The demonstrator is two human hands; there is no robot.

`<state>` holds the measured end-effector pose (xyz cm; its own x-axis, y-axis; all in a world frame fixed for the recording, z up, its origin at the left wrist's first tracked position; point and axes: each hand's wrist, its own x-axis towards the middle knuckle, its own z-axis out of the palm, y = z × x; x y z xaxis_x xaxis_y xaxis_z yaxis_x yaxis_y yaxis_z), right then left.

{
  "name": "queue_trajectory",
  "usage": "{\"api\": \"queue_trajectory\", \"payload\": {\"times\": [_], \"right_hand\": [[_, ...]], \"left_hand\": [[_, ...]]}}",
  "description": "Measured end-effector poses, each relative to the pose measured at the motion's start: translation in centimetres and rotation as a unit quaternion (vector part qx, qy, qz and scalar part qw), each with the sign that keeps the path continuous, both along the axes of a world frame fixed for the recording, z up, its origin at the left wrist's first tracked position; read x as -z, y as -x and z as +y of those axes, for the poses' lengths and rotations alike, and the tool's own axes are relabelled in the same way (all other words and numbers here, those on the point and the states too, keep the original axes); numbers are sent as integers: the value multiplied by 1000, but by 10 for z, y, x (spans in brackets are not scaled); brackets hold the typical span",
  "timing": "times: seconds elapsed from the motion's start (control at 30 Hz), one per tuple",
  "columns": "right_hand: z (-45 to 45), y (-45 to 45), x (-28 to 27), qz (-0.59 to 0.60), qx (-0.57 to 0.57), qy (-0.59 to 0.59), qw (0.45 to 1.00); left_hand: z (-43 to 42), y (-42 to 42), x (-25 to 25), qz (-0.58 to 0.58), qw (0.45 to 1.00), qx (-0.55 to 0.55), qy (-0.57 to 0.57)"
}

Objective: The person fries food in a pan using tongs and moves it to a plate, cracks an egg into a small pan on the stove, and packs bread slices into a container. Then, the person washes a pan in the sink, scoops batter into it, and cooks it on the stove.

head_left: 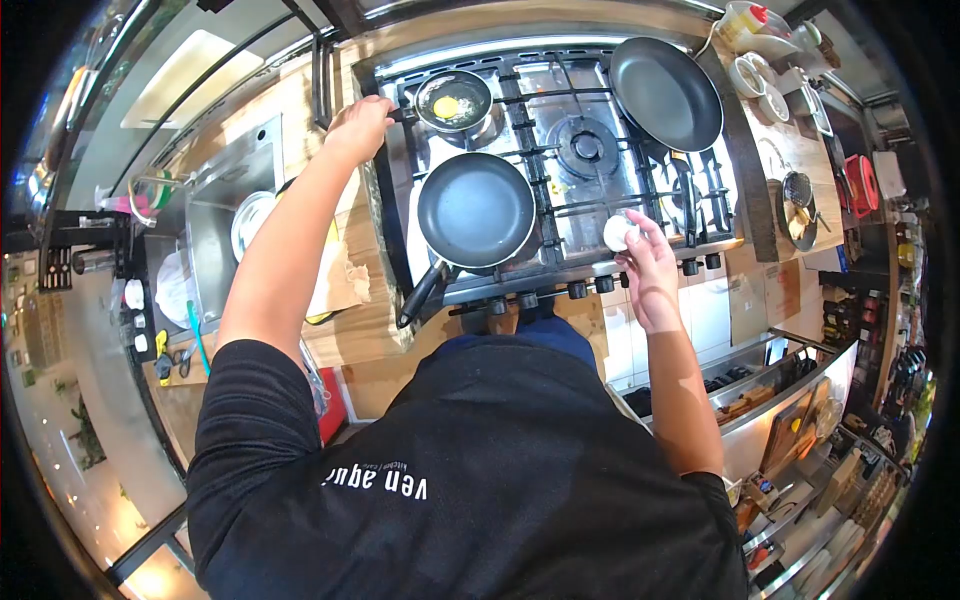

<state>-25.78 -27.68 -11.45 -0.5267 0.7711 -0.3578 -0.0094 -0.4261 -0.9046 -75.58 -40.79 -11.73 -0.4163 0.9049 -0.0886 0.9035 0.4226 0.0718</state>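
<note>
At the back left of the stove, my left hand is closed around the handle of a small frying pan. Inside that pan lies a raw egg with a yellow yolk and clear white. Over the stove's front edge, my right hand pinches a white eggshell between thumb and fingers; whether it is whole or broken I cannot tell. Between my hands sits a larger dark frying pan, its black handle pointing toward me.
Another large dark pan rests at the stove's back right. A burner shows bare in the middle. To the left are a steel sink and wooden counter. A plate with food stands on the right counter.
</note>
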Motion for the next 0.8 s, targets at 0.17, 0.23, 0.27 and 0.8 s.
{"api": "queue_trajectory", "payload": {"times": [0.17, 0.23, 0.27, 0.8], "right_hand": [[-2, 2, -2, 3, -10, -2, 1000], [-6, 5, -10, 19, -8, 30, 999], [-6, 5, -10, 18, -9, 30, 999], [-7, 11, -18, 6, -31, 27, 999]], "left_hand": [[0, 0, -4, -8, 1000, -14, -4], [-1, 5, 0, 13, 1000, 0, 6], [-1, 6, -1, 12, 1000, -1, 6], [-12, 5, 29, -53, 996, -5, -68]]}}
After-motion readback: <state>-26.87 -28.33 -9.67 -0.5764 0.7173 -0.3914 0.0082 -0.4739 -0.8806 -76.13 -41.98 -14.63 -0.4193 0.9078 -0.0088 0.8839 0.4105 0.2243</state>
